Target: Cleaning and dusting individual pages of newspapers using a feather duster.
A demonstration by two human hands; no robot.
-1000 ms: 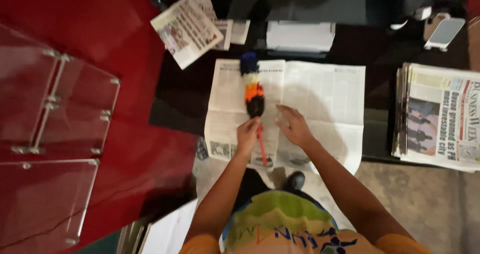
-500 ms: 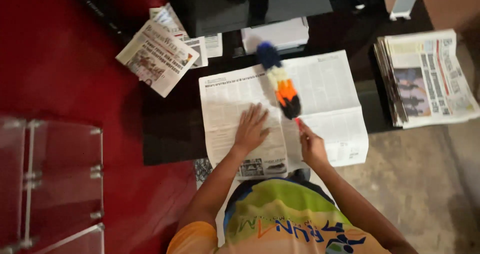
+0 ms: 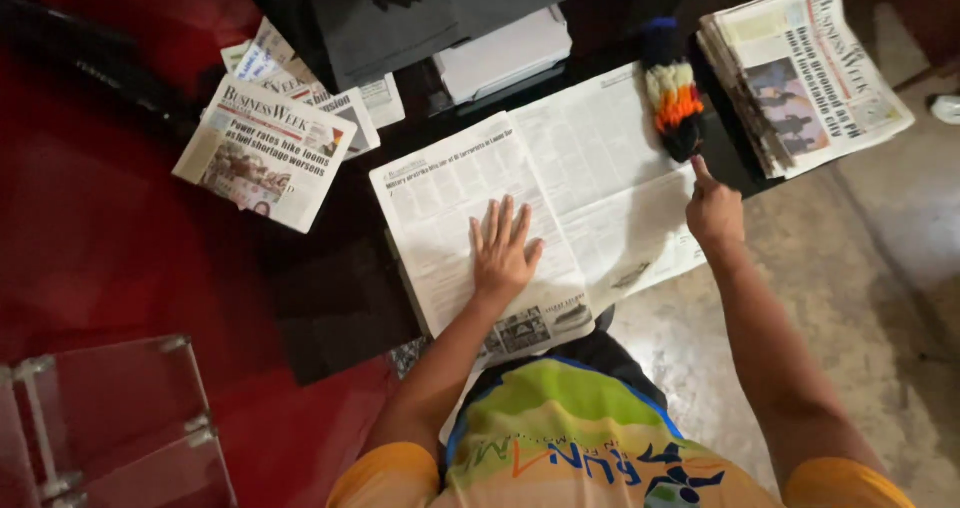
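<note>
Now duster [image 3: 671, 88] lengthwise, head away.

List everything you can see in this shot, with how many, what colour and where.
open newspaper: one, white with black print, spread on the dark table, middle.
feather duster: one, blue, cream, orange and black, lying on the open newspaper's upper right part.
stacked newspapers: one pile, white with a photo, upper right.
folded newspapers: a few, white, overlapping on the red floor and table edge, upper left.
white paper stack: one, top centre.
dark table: one, black.
clear acrylic stand: one, transparent, lower left.
left hand: flat on the open newspaper, fingers spread.
right hand: closed grip on the duster's handle, at the newspaper's right edge.
</note>
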